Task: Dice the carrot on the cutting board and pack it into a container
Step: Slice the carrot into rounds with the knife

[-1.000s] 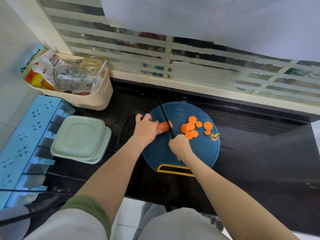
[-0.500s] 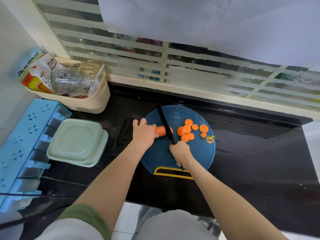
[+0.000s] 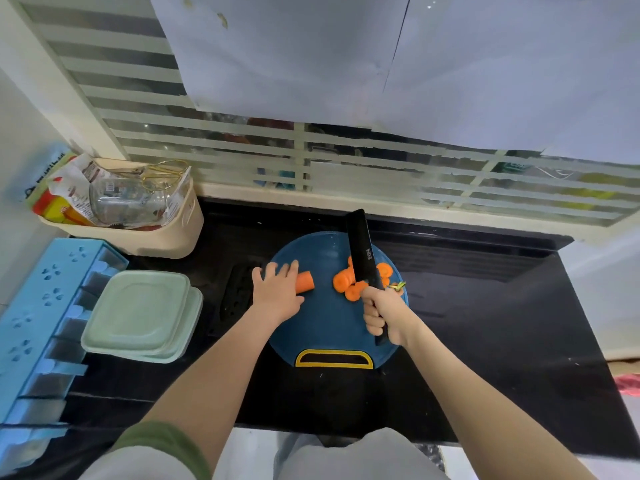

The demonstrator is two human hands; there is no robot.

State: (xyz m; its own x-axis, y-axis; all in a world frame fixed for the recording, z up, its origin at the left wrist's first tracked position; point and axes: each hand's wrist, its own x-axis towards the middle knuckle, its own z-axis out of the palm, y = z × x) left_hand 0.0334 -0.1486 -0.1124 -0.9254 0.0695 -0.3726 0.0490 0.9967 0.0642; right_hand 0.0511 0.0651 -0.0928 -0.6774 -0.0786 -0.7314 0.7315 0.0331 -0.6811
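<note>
Blue board (image 3: 329, 322), left hand (image 3: 277, 294) on carrot (image 3: 305, 281), right hand (image 3: 384, 315) holding knife (image 3: 363, 251) over slices (image 3: 341, 282)

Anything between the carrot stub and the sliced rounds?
Nothing: head view shows bare cutting board between carrot stub and sliced rounds; knife is over the rounds.
</note>
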